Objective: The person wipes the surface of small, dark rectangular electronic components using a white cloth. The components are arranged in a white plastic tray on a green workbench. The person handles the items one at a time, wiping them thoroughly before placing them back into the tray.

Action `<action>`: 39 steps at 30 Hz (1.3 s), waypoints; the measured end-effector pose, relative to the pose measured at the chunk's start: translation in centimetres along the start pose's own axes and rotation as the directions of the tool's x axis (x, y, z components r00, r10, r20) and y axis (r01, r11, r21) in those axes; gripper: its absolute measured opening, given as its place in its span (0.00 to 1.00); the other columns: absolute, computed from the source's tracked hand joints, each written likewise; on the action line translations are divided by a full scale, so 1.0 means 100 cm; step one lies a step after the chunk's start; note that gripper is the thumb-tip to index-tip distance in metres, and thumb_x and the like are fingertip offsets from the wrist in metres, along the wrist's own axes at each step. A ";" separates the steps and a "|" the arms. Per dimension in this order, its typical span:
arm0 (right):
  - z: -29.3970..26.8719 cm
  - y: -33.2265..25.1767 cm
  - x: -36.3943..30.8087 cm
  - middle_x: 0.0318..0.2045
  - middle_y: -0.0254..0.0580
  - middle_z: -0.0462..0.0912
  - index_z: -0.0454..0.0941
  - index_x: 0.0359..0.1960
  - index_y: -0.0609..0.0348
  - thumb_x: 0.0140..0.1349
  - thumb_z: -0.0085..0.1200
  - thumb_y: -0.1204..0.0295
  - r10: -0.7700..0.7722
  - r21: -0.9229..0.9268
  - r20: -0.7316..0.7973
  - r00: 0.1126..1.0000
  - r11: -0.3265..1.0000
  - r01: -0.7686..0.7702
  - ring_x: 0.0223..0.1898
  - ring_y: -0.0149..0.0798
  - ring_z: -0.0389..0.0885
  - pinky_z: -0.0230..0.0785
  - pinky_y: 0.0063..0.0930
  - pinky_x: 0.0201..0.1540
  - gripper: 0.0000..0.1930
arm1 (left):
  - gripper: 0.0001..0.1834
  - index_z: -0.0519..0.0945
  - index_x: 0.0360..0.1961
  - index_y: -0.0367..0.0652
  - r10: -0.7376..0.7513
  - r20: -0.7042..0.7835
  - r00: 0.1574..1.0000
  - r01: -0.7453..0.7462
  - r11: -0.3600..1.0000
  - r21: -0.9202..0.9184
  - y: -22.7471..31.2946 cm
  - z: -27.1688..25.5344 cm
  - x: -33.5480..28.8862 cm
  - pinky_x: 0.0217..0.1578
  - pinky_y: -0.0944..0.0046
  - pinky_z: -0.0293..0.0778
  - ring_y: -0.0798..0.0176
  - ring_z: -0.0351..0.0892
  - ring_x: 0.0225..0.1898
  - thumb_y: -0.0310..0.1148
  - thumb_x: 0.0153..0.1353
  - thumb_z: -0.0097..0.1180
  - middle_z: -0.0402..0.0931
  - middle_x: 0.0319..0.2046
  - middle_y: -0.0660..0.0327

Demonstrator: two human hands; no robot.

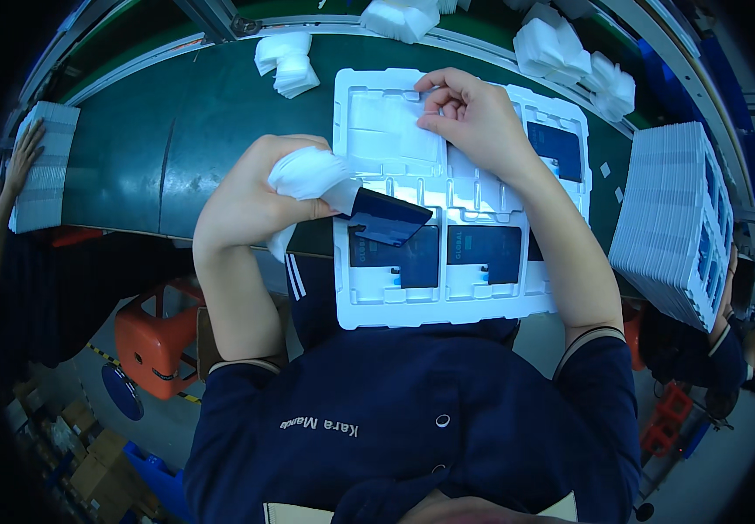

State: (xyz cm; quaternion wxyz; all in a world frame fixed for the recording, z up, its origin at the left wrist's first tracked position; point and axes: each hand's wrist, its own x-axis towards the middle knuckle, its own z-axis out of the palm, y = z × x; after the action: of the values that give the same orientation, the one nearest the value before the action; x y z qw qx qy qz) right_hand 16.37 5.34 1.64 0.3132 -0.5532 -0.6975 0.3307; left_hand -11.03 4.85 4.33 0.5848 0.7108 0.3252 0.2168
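Note:
My left hand (251, 196) is closed around a wad of thin white sheets (312, 173). Between its thumb and fingers it also grips a dark flat piece that looks like a phone battery (390, 216), tilted over the white moulded tray (447, 313). At the tray's far left compartment my right hand (469, 118) has thumb and forefinger drawn together at the edge of a white sheet (386, 122) lying there. Similar dark batteries lie in the near compartments, such as one (485, 253) in the middle, and another (555, 150) at the far right.
Stacked white trays (670, 218) stand at the right and another stack (45, 166) at the left, with a person's hand (24, 157) on it. White sheet bundles (288, 64) lie on the green bench (124, 166) and beyond. An orange stool (155, 341) is below left.

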 end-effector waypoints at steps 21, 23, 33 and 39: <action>-0.009 0.005 0.009 0.28 0.30 0.80 0.77 0.52 0.56 0.51 0.64 0.78 -0.070 -0.078 0.089 0.994 0.994 0.077 0.28 0.22 0.73 0.68 0.16 0.32 0.23 | 0.19 0.79 0.35 0.36 -0.007 0.036 0.999 0.008 0.999 -0.033 0.003 0.010 0.008 0.37 0.68 0.71 0.68 0.76 0.34 0.20 0.38 0.69 0.78 0.33 0.62; -0.009 0.004 0.008 0.33 0.32 0.80 0.77 0.52 0.56 0.51 0.64 0.78 -0.096 -0.094 0.057 0.994 0.990 0.101 0.27 0.22 0.73 0.68 0.16 0.32 0.23 | 0.19 0.79 0.36 0.36 -0.018 0.016 1.000 0.019 0.997 -0.077 0.006 0.011 0.009 0.36 0.69 0.71 0.69 0.77 0.33 0.21 0.40 0.69 0.78 0.33 0.63; -0.017 -0.049 -0.025 0.52 0.46 0.74 0.74 0.48 0.56 0.39 0.71 0.66 -0.630 -0.263 0.187 0.753 0.707 0.657 0.54 0.50 0.73 0.66 0.40 0.56 0.30 | 0.14 0.80 0.37 0.35 -0.178 -0.343 0.922 0.036 0.923 -0.382 -0.003 0.018 0.023 0.32 0.69 0.71 0.71 0.77 0.30 0.27 0.48 0.67 0.79 0.29 0.62; -0.009 -0.027 -0.015 0.55 0.48 0.74 0.74 0.48 0.56 0.44 0.67 0.70 -0.523 -0.399 0.089 0.848 0.761 0.511 0.56 0.50 0.73 0.64 0.43 0.59 0.25 | 0.15 0.78 0.41 0.35 -0.156 -0.510 0.846 -0.100 0.893 -0.440 -0.016 0.017 0.039 0.27 0.68 0.67 0.70 0.73 0.27 0.29 0.53 0.66 0.75 0.28 0.63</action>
State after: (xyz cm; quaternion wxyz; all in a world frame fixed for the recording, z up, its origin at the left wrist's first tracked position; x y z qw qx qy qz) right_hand 15.81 3.50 4.26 0.2791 -0.3968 -0.8715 0.0709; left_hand -7.48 6.59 2.08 0.6227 0.4624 0.4260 0.4658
